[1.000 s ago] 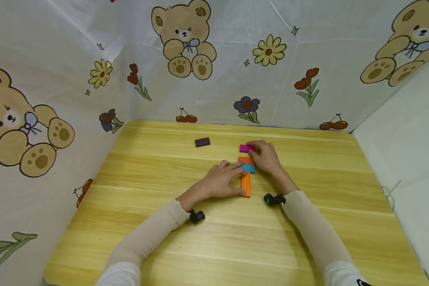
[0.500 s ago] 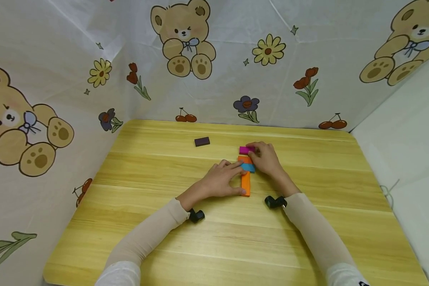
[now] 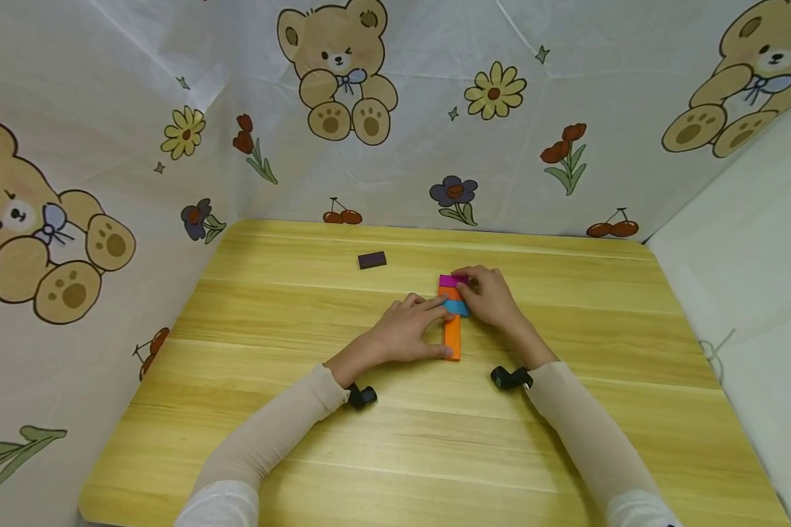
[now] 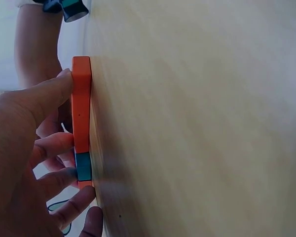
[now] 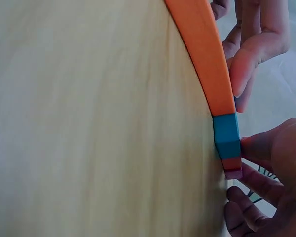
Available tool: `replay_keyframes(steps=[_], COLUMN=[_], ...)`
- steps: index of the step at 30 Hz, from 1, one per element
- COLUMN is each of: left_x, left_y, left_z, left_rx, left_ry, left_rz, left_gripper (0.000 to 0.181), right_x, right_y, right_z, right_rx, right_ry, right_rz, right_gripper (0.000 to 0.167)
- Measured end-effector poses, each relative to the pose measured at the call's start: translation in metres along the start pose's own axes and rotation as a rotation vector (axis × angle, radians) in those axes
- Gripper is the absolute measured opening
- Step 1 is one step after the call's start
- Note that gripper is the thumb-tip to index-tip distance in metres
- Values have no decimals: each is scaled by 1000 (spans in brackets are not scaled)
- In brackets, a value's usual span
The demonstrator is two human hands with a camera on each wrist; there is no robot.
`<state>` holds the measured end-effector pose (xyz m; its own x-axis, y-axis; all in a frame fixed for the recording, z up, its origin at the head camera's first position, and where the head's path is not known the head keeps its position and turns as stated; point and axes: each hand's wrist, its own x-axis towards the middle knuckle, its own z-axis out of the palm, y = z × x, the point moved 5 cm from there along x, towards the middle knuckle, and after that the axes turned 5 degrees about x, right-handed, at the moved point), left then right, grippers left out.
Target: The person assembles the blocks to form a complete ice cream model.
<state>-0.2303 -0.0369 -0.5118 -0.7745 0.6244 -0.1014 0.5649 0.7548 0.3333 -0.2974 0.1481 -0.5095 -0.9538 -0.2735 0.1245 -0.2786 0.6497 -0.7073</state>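
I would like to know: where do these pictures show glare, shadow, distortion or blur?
Head view: a pale sheen on the near part of the tabletop; left wrist view: a soft shadow beside the long orange block, wood grain blurred; right wrist view: that block looks curved, perhaps lens distortion.

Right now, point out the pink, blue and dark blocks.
Pink block (image 3: pixel 448 281), head view: left part of top.
Blue block (image 3: pixel 458 307), head view: top face.
Dark block (image 3: pixel 372 259), head view: top face.

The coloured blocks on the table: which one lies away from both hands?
The dark purplish block, lying alone. The magenta block, blue block and two orange blocks are grouped together at the left hand and right hand.
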Motion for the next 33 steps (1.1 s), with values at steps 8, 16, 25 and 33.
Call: replay_keyframes(steps=[8, 16, 25, 33], left_x=[2, 3, 1, -1], left_y=[1, 2, -3, -41], left_z=[-1, -1, -4, -28], left_rx=[15, 37, -20, -128], left_ry=[-15, -23, -55, 54], left_rz=[7, 5, 47, 8], left_gripper=[80, 79, 73, 55], right_x=[-26, -52, -58, -56], right_y=[-7, -7, -1, -2], right_z=[-6, -7, -2, -3], right_rx=[-146, -109, -58, -70], right_ry=[-162, -294, -270, -266], right_rz=[-99, -120, -80, -48], right_gripper=[54, 79, 88, 90])
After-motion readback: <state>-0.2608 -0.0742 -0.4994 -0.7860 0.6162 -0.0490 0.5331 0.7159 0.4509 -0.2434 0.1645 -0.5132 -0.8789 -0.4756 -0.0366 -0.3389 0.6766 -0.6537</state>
